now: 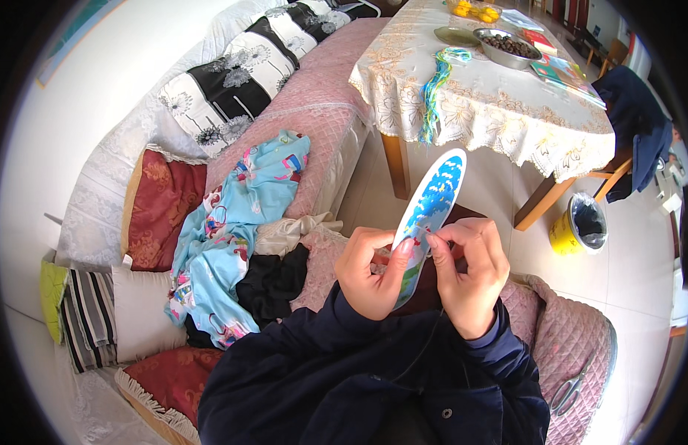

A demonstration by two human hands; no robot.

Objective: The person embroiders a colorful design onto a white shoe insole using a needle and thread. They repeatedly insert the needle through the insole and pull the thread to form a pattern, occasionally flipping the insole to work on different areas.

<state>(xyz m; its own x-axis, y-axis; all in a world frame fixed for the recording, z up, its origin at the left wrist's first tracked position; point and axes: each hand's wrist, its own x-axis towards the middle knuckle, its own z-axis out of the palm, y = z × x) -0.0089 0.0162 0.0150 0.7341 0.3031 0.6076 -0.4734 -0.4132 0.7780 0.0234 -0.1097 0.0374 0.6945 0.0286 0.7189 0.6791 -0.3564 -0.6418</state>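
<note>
An embroidered shoe insole [433, 194] with blue, green and pink stitching and a white rim stands tilted in front of me. My left hand [374, 272] grips its left edge, thumb on the stitched face and fingers behind. My right hand [469, 270] is at the right side of the insole, thumb and forefinger pinched together close to its face. A thin needle-like sliver seems to show at those fingertips, too small to be sure of. A thin dark thread [427, 347] hangs below my right hand across the dark jacket.
Scissors [568, 394] lie on the quilted pink cover at the lower right. Colored thread skeins [435, 92] hang over the edge of the table [489, 105], which also bears a metal bowl [502, 53]. A yellow bin [566, 232] stands on the floor. Blue patterned cloth [221, 245] lies at left.
</note>
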